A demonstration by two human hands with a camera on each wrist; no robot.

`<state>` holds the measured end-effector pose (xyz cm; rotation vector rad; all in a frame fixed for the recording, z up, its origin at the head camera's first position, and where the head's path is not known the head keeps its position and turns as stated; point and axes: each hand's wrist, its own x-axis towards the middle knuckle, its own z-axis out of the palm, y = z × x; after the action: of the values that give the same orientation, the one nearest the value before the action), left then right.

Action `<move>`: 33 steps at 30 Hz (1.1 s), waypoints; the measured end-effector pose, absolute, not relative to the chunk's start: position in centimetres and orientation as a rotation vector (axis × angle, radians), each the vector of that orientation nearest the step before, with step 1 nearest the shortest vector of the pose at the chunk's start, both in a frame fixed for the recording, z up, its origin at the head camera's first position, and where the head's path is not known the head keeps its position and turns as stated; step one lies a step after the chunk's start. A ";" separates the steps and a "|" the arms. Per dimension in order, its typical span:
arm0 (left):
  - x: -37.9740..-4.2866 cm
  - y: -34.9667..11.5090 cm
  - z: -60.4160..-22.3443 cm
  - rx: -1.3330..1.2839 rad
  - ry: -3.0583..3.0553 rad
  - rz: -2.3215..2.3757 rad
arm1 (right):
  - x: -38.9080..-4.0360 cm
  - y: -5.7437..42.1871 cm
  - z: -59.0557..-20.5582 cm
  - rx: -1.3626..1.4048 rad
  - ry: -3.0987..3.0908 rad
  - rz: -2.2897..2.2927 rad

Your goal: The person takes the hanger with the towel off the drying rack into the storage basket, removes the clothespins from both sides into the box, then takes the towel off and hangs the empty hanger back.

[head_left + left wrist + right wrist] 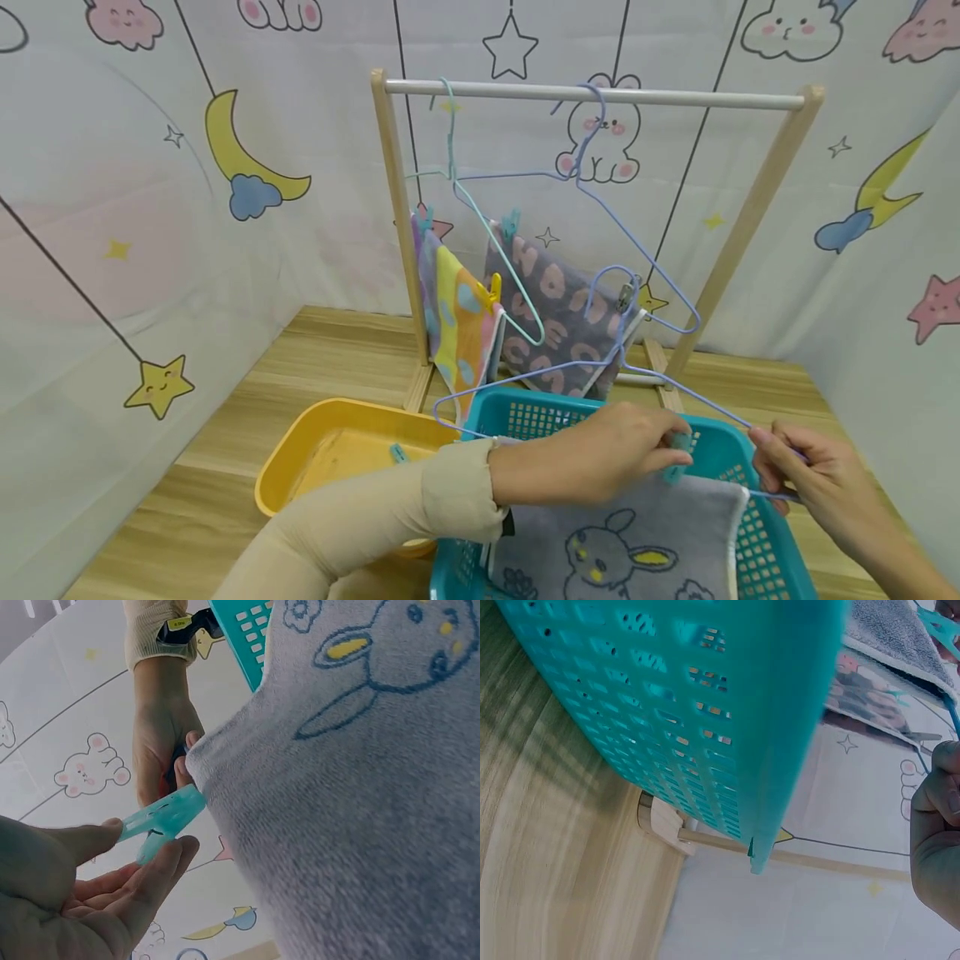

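A grey towel (697, 525) with a rabbit drawing hangs folded over the lower bar of a purple hanger (693, 394), above the teal basket (720, 433). My left hand (600, 454) pinches a light teal clothespin (169, 814) between thumb and fingers. In the left wrist view, the clothespin's tip is right at the towel's edge. My right hand (817, 483) grips the hanger by its right corner, just beyond the towel. The right wrist view catches only part of this hand (941, 825), beside the basket.
Behind the basket stands a rack (675, 97) with a white bar. On it hang a mint hanger (502, 242) with a colourful towel (453, 300) and a purple one with a leopard-patterned towel (551, 308). Left sits a yellow tray (300, 450) with a clothespin (399, 453).
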<state>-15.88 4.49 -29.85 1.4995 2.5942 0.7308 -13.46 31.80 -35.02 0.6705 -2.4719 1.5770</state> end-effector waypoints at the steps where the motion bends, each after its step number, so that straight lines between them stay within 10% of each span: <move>1: -15.9 4.2 -29.9 1.491 2.583 0.751 | -13.4 31.8 -34.9 0.660 -2.477 1.580; 33: -15.5 -7.0 -29.4 1.231 2.575 1.028 | -12.8 32.1 -34.3 0.510 -2.547 1.359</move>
<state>-15.49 -7.00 -29.35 1.2310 2.5751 1.0282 -12.78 32.12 -34.34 0.5097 -2.5473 1.3594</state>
